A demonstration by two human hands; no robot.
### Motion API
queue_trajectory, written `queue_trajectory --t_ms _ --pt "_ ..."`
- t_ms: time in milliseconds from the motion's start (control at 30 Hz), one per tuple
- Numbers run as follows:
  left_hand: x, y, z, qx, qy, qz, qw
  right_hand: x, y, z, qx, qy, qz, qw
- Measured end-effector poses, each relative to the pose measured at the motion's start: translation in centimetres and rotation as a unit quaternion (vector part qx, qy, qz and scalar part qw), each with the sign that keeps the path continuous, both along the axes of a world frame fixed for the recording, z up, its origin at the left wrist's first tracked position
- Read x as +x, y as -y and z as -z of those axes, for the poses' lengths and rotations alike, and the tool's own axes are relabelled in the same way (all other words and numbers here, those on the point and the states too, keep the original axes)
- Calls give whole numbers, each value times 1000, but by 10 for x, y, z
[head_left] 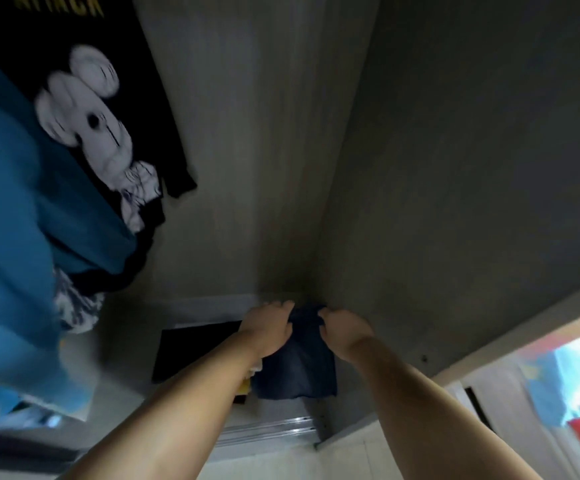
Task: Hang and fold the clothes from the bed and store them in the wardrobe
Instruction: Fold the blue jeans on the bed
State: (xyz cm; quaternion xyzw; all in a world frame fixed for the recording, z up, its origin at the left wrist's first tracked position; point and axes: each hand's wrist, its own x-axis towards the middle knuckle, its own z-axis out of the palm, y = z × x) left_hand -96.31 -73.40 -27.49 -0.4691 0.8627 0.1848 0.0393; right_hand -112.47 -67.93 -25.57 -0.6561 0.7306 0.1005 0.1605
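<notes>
A folded dark blue garment (299,368) lies on the wardrobe floor (132,348), in the back right corner. My left hand (269,327) grips its far left edge, and my right hand (344,332) grips its far right edge. Both arms reach down into the wardrobe. A flat folded black garment (191,351) lies just left of the blue one, partly under my left forearm. Something yellow and white (247,382) peeks out below my left wrist; I cannot tell what it is.
Hanging clothes fill the left side: a blue garment (11,220), a black T-shirt with a white cartoon print (87,109) and a patterned piece (77,306). The wardrobe's right wall (472,168) stands close by. A metal door track (267,431) runs along the front.
</notes>
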Motion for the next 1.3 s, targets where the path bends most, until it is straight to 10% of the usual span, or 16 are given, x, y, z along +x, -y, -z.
queue_trajectory --t_ms 300,533,1300 --pt "24 -58 -167 7 -10 -4 1000 32 -79 -148 -37 51 48 997" --pt "-4 -175 -176 116 70 203 970 13 -222 -169 73 37 155 985" --pt "-396 -602 -264 77 40 580 810 -226 -769 -270 9 32 645 763"
